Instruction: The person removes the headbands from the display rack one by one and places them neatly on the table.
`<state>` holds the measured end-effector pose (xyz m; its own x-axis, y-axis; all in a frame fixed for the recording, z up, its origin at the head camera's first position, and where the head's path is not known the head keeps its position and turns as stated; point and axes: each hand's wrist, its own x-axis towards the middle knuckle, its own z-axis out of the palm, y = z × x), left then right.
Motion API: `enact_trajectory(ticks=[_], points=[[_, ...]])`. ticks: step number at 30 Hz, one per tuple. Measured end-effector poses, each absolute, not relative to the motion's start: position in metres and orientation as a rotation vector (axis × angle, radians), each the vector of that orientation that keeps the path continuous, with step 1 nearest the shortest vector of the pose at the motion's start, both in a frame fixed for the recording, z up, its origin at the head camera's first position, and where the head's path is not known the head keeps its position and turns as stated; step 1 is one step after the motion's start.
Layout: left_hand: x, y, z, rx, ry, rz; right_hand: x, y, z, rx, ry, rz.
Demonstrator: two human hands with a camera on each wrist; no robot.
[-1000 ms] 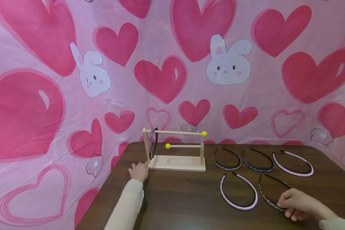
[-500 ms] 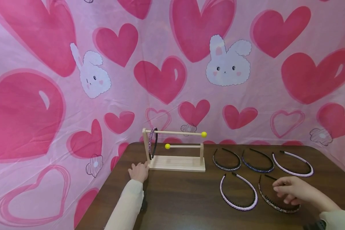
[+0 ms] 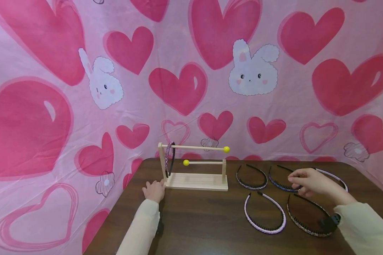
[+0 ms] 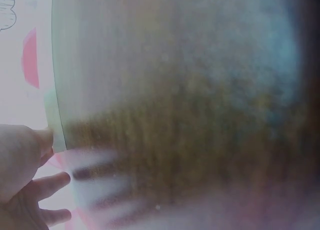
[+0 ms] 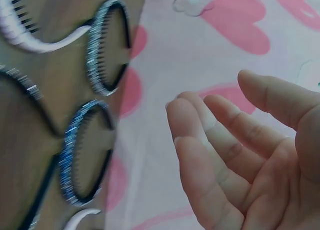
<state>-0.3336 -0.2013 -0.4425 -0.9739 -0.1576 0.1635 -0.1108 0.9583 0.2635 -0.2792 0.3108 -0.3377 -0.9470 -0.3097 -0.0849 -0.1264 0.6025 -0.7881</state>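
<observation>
My right hand [image 3: 314, 185] hovers above the table with relaxed, slightly bent fingers and holds nothing. Beneath and beside it lie a blue glittery headband [image 3: 278, 186] and a pale lilac headband [image 3: 334, 174], both partly hidden by the hand. In the right wrist view, the blue headband [image 5: 67, 157] and a silvery headband [image 5: 95, 52] appear left of the fingers. My left hand [image 3: 154, 191] rests on the table, fingers spread, touching the left end of a wooden rack [image 3: 196, 181]. A purple glittery headband [image 3: 167, 159] hangs on the rack's upper rod at its post end.
On the table [image 3: 204, 216] lie a silvery headband [image 3: 252, 186], a lilac headband [image 3: 268, 230] and a multicoloured headband [image 3: 309, 231]. Yellow balls tip the rack's rods, the upper ball [image 3: 226, 149] facing right. A pink heart-print cloth [image 3: 210, 95] hangs behind.
My right hand has let go of the multicoloured headband, risen and moved forward over the back row. That headband stays on the table. The left hand has not moved.
</observation>
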Motion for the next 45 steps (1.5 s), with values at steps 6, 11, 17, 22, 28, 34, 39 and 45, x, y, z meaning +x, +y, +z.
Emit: enact_trajectory(ticks=[6, 11, 17, 22, 28, 34, 39, 45], points=[[-0.337, -0.202, -0.448, 0.194, -2.918, -0.361, -0.297, 0.286, -0.314, -0.411, 2.661, -1.248], [-0.337, -0.201, -0.448, 0.194, -2.918, -0.358, -0.308, 0.267, -0.298, -0.447, 2.702, -1.266], [-0.335, -0.2, -0.445, 0.2, -2.925, -0.361, -0.316, 0.245, -0.282, -0.462, 2.732, -1.307], [-0.336, -0.201, -0.447, 0.192, -2.92, -0.349, -0.327, 0.225, -0.271, -0.508, 2.73, -1.334], [-0.337, -0.202, -0.45, 0.194, -2.916, -0.348, -0.335, 0.2, -0.255, -0.579, 2.803, -1.296], [-0.339, -0.201, -0.449, 0.203, -2.926, -0.35, -0.343, 0.175, -0.246, -0.602, 2.848, -1.281], [-0.339, -0.201, -0.447, 0.204, -2.927, -0.356, -0.35, 0.153, -0.248, -0.583, 2.863, -1.304], [-0.337, -0.202, -0.447, 0.197, -2.926, -0.346, -0.354, 0.124, -0.249, -0.62, 2.863, -1.311]])
